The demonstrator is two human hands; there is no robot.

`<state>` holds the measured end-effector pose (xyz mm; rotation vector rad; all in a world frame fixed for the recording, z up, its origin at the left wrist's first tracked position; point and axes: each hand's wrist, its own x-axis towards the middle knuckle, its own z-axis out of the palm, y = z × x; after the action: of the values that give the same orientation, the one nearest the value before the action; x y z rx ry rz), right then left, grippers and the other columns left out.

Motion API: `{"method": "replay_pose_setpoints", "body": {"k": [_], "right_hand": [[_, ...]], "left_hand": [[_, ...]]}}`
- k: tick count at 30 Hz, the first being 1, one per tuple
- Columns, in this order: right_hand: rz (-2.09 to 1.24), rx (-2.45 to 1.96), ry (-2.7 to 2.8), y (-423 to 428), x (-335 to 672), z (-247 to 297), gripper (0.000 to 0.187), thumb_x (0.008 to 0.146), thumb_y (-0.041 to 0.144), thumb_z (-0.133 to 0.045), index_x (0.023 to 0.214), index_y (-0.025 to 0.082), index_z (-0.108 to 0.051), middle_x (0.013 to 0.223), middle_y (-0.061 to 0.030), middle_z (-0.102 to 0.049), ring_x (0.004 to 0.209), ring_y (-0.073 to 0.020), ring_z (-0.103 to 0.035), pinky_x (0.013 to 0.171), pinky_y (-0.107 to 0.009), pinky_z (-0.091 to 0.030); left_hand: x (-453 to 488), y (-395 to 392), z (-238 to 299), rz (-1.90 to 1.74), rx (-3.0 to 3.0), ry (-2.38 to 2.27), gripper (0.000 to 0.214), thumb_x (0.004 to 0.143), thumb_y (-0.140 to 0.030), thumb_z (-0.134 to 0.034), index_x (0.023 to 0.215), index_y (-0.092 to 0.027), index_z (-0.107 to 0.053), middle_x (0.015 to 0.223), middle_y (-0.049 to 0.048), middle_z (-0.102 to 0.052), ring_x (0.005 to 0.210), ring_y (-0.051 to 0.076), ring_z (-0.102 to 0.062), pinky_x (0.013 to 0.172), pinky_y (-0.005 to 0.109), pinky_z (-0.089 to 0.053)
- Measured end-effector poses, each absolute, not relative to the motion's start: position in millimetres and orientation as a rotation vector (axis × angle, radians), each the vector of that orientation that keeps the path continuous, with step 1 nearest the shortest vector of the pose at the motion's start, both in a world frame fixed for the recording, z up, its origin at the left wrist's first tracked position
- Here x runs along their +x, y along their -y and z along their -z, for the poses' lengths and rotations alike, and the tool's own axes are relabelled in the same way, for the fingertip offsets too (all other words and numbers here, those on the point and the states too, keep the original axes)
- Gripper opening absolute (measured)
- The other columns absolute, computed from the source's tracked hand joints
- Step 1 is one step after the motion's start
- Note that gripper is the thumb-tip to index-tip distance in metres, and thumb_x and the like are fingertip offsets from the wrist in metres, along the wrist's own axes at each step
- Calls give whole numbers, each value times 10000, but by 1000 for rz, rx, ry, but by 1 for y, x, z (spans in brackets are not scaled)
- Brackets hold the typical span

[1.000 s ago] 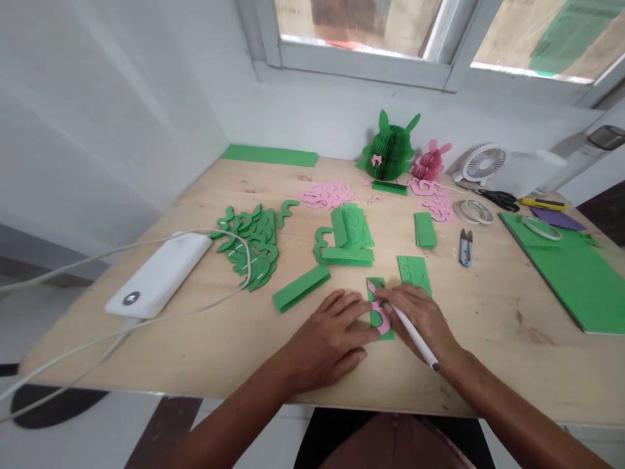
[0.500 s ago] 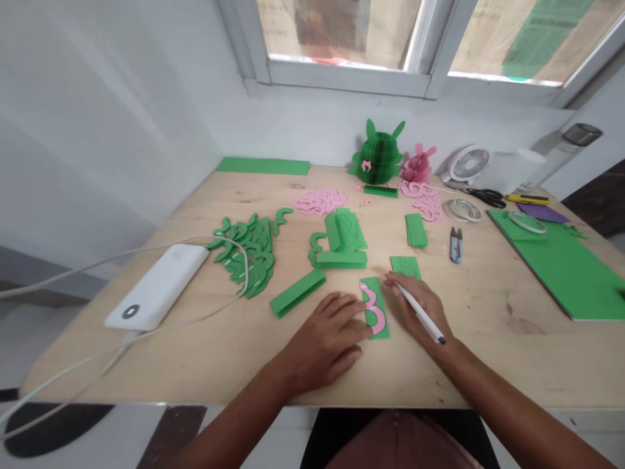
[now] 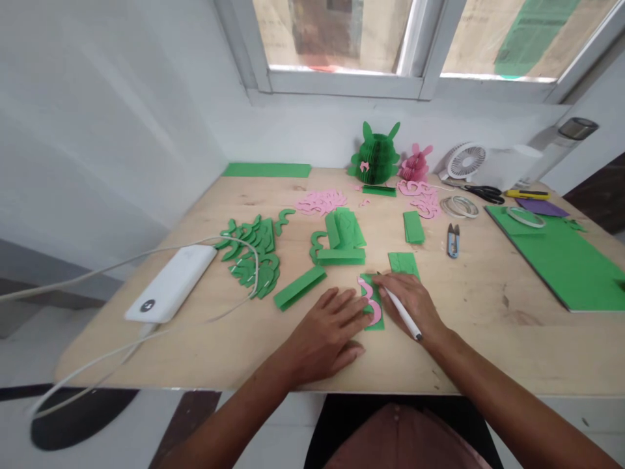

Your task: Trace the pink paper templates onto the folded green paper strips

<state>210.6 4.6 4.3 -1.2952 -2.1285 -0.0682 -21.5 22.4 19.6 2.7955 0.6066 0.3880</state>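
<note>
Left hand [image 3: 326, 335] lies flat, touching pink cutout [image 3: 375, 314] atop green card [image 3: 381, 326] | right hand [image 3: 415, 303] grips pen [image 3: 405, 315] beside cutout | snips [image 3: 454, 245] on bench [image 3: 493, 355], farther right

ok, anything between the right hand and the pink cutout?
Nothing visible blocks it. Only the green paper, flat under the pink cutout, shows between it and the right hand. The left hand is on the cutout's opposite side.

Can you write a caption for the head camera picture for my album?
Left hand touching a curvy pink cutout on green paper, right hand holding a white pen.
</note>
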Motion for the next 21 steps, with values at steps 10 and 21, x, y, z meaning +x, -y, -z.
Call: {"method": "replay_pose_setpoints", "body": {"k": [10, 21], "right_hand": [[49, -1338, 2137, -4, 212, -4, 243, 952, 175, -455, 1119, 207, -628, 1043, -98, -723, 986, -225, -676, 828, -381, -520], [111, -1329, 2135, -4, 211, -2, 249, 906, 131, -477, 1089, 184, -638, 1026, -102, -724, 975, -224, -682, 840, -389, -527]], "left_hand": [[-55, -17, -17, -432, 2871, -708, 421, 894, -352, -544, 1281, -187, -550, 1399, 100, -520, 1303, 327, -453, 1061, 537, -392], [-56, -28, -5, -669, 2847, -944, 264, 923, -248, -497, 1138, -156, -619, 1271, 117, -613, 1228, 288, -527, 1009, 492, -467]]}}
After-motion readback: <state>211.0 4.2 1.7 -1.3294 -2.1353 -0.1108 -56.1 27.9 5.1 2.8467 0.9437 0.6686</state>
